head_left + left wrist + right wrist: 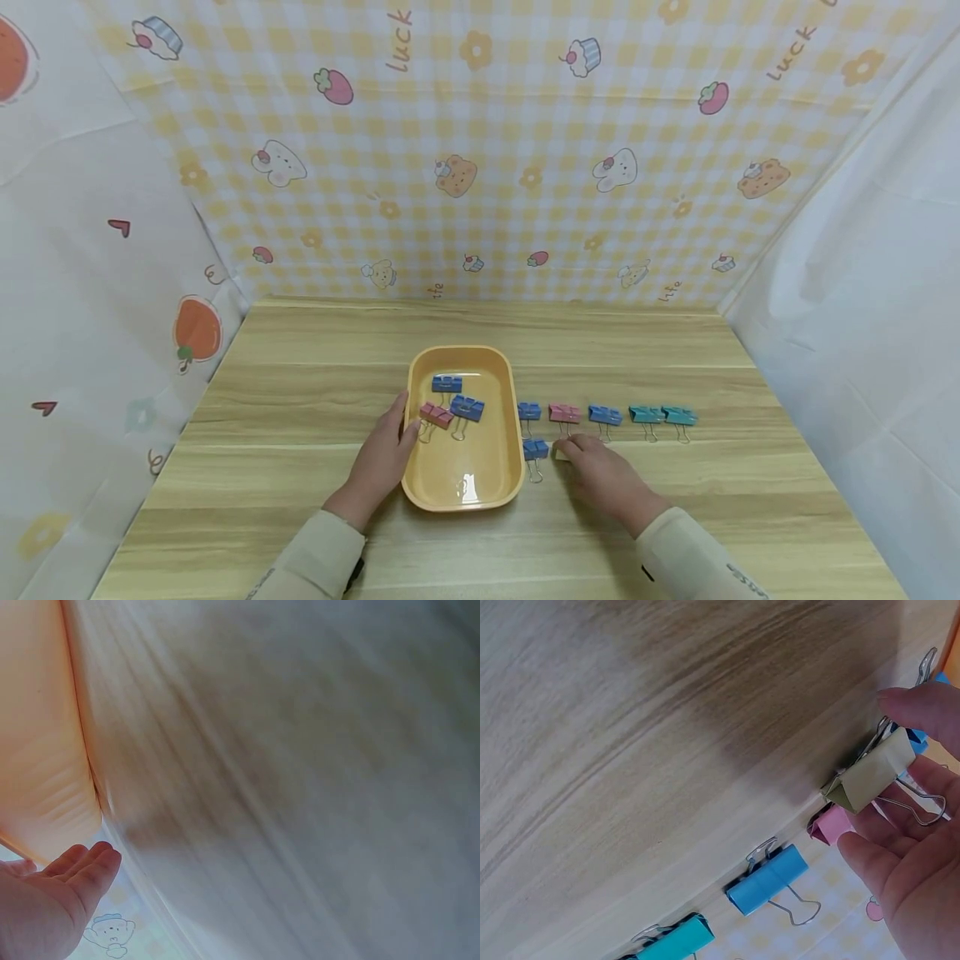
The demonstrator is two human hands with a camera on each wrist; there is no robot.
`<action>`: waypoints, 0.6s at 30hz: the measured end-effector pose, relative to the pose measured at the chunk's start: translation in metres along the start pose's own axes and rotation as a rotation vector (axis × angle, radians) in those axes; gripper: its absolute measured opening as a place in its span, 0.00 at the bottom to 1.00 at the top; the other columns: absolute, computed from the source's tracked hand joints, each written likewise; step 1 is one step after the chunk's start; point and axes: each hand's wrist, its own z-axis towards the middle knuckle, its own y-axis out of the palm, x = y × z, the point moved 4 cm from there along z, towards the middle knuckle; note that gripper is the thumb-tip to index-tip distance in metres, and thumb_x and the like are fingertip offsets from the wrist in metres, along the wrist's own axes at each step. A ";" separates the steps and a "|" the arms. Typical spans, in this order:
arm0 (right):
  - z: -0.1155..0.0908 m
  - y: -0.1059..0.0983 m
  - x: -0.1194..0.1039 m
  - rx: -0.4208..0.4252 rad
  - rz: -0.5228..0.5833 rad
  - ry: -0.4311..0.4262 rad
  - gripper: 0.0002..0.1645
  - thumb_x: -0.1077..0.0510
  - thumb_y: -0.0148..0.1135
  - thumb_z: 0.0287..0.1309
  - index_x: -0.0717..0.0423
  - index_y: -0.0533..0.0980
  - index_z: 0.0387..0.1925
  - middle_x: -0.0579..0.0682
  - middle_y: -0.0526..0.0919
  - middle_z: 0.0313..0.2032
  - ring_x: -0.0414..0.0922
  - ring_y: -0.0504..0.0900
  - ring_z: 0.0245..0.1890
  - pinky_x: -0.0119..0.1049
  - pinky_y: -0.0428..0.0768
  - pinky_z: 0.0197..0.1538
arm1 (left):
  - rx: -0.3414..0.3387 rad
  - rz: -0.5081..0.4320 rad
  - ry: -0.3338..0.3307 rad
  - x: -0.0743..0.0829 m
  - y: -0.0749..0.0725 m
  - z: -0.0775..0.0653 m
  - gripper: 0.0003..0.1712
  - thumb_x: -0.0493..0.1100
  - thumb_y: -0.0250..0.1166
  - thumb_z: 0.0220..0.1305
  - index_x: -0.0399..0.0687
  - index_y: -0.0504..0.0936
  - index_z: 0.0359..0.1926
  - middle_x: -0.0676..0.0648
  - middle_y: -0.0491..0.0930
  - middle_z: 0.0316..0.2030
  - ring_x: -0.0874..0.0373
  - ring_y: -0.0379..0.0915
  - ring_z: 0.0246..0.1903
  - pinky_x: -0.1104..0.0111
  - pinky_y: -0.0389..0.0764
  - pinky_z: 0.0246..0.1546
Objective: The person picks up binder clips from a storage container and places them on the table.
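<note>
My left hand point(381, 454) holds the left side of a yellow tray point(465, 498), its thumb at the rim and its fingers along the outer wall. Inside the tray lie two blue binder clips point(467, 408) and a pink binder clip point(436, 415). Right of the tray, my right hand point(606, 482) grips a yellow binder clip point(874, 771) between thumb and fingers, low at the table. Just left of those fingers a blue binder clip point(536, 450) lies by the tray wall. Behind the hand is another pink binder clip point(563, 413).
A row of binder clips runs rightward from the tray, including a blue one point(604, 414) and two teal ones point(646, 414). The wooden table point(300, 333) ends at a checked cloth backdrop point(525, 217). White cloth point(862, 275) hangs along both sides.
</note>
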 end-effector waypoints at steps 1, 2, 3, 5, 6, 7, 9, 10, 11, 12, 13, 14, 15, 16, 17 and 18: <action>0.000 0.000 0.000 0.004 -0.004 -0.008 0.31 0.68 0.73 0.43 0.60 0.76 0.54 0.56 0.79 0.51 0.54 0.77 0.53 0.48 0.77 0.57 | 0.000 0.000 0.001 0.000 0.000 0.000 0.36 0.47 0.49 0.75 0.40 0.47 0.75 0.33 0.53 0.72 0.37 0.50 0.70 0.45 0.54 0.69; 0.000 0.000 0.000 0.007 -0.009 -0.016 0.31 0.68 0.73 0.44 0.60 0.76 0.53 0.56 0.79 0.51 0.55 0.78 0.53 0.48 0.78 0.57 | 0.000 -0.001 0.001 0.000 0.000 0.000 0.36 0.47 0.49 0.75 0.40 0.47 0.75 0.33 0.53 0.72 0.37 0.50 0.70 0.45 0.54 0.68; 0.001 0.000 -0.001 0.008 -0.012 -0.022 0.30 0.68 0.73 0.44 0.60 0.76 0.53 0.56 0.79 0.50 0.55 0.78 0.53 0.48 0.78 0.56 | 0.000 -0.002 0.000 0.000 0.000 0.000 0.36 0.47 0.49 0.75 0.40 0.47 0.75 0.33 0.53 0.72 0.37 0.50 0.70 0.46 0.54 0.68; 0.001 0.001 0.000 0.007 -0.021 -0.027 0.30 0.68 0.73 0.44 0.60 0.76 0.53 0.56 0.79 0.50 0.55 0.78 0.53 0.48 0.78 0.56 | -0.002 0.001 -0.003 0.000 0.000 -0.001 0.36 0.48 0.48 0.75 0.40 0.47 0.75 0.33 0.53 0.72 0.37 0.50 0.70 0.46 0.54 0.69; 0.001 0.001 0.000 0.006 -0.024 -0.029 0.30 0.67 0.73 0.44 0.60 0.76 0.53 0.56 0.79 0.50 0.54 0.78 0.53 0.48 0.78 0.56 | -0.002 0.000 -0.004 0.000 0.000 0.000 0.36 0.48 0.49 0.75 0.40 0.48 0.75 0.33 0.53 0.72 0.38 0.50 0.70 0.46 0.54 0.69; 0.001 0.002 0.000 0.006 -0.026 -0.030 0.30 0.67 0.73 0.44 0.60 0.76 0.52 0.55 0.79 0.50 0.54 0.78 0.52 0.48 0.78 0.56 | -0.002 0.000 -0.004 0.000 0.000 -0.001 0.36 0.48 0.49 0.75 0.40 0.48 0.75 0.33 0.53 0.72 0.38 0.50 0.70 0.46 0.54 0.69; 0.001 0.002 0.000 0.005 -0.031 -0.027 0.30 0.67 0.73 0.44 0.60 0.76 0.53 0.55 0.79 0.50 0.53 0.78 0.53 0.48 0.78 0.57 | -0.001 0.003 -0.006 0.000 -0.001 -0.001 0.36 0.48 0.49 0.75 0.40 0.48 0.75 0.33 0.53 0.72 0.38 0.50 0.70 0.46 0.54 0.68; 0.001 0.003 0.001 0.004 -0.034 -0.025 0.30 0.66 0.73 0.45 0.59 0.76 0.53 0.54 0.79 0.50 0.53 0.78 0.53 0.47 0.77 0.57 | -0.002 0.002 -0.009 0.000 -0.001 -0.001 0.36 0.48 0.49 0.75 0.40 0.47 0.75 0.34 0.53 0.72 0.38 0.50 0.70 0.46 0.54 0.69; 0.001 0.003 0.001 0.006 -0.036 -0.025 0.30 0.66 0.72 0.45 0.59 0.76 0.53 0.54 0.79 0.50 0.53 0.78 0.53 0.47 0.77 0.57 | -0.003 0.001 -0.011 -0.001 -0.001 -0.001 0.36 0.48 0.49 0.75 0.40 0.47 0.75 0.34 0.53 0.72 0.38 0.49 0.70 0.46 0.54 0.69; 0.001 0.003 0.001 0.010 -0.036 -0.026 0.29 0.66 0.72 0.45 0.59 0.76 0.53 0.54 0.79 0.50 0.53 0.78 0.53 0.47 0.77 0.57 | -0.003 -0.001 -0.011 -0.001 -0.001 -0.001 0.36 0.48 0.49 0.75 0.40 0.47 0.75 0.34 0.53 0.72 0.38 0.49 0.70 0.46 0.54 0.69; 0.000 0.003 0.001 0.015 -0.036 -0.028 0.30 0.66 0.72 0.45 0.59 0.76 0.53 0.54 0.79 0.50 0.53 0.78 0.53 0.47 0.77 0.57 | -0.004 0.000 -0.010 -0.001 -0.001 0.000 0.36 0.48 0.49 0.75 0.40 0.47 0.75 0.34 0.53 0.72 0.38 0.49 0.70 0.46 0.54 0.69; 0.000 0.003 0.001 0.020 -0.036 -0.031 0.29 0.66 0.72 0.45 0.59 0.76 0.53 0.54 0.79 0.50 0.53 0.78 0.53 0.47 0.77 0.57 | -0.005 0.001 -0.011 -0.002 0.000 0.000 0.36 0.48 0.49 0.75 0.40 0.47 0.75 0.34 0.53 0.72 0.38 0.49 0.71 0.46 0.54 0.69; 0.000 0.003 0.001 0.026 -0.036 -0.036 0.29 0.67 0.72 0.45 0.59 0.76 0.53 0.54 0.79 0.50 0.53 0.78 0.53 0.48 0.77 0.57 | -0.005 0.001 -0.010 -0.002 0.000 0.000 0.36 0.48 0.49 0.75 0.40 0.47 0.75 0.34 0.53 0.72 0.38 0.49 0.71 0.46 0.54 0.69; 0.000 0.004 0.001 0.030 -0.037 -0.041 0.29 0.66 0.72 0.45 0.59 0.76 0.53 0.54 0.80 0.50 0.53 0.78 0.53 0.48 0.77 0.57 | -0.008 -0.002 -0.015 -0.002 0.000 0.001 0.36 0.49 0.49 0.75 0.41 0.47 0.76 0.34 0.53 0.72 0.39 0.49 0.71 0.46 0.54 0.69; 0.000 0.003 0.001 0.035 -0.039 -0.045 0.29 0.66 0.72 0.45 0.59 0.76 0.53 0.54 0.80 0.50 0.53 0.78 0.53 0.48 0.77 0.57 | -0.009 -0.001 -0.015 -0.002 0.000 0.001 0.36 0.49 0.48 0.75 0.41 0.47 0.76 0.34 0.53 0.72 0.39 0.49 0.71 0.46 0.54 0.69; 0.000 0.003 0.001 0.039 -0.041 -0.050 0.29 0.66 0.72 0.45 0.59 0.76 0.53 0.55 0.80 0.50 0.53 0.78 0.53 0.48 0.77 0.57 | -0.010 -0.001 -0.015 -0.002 0.000 0.001 0.36 0.49 0.48 0.75 0.41 0.47 0.76 0.34 0.53 0.72 0.39 0.49 0.71 0.46 0.54 0.69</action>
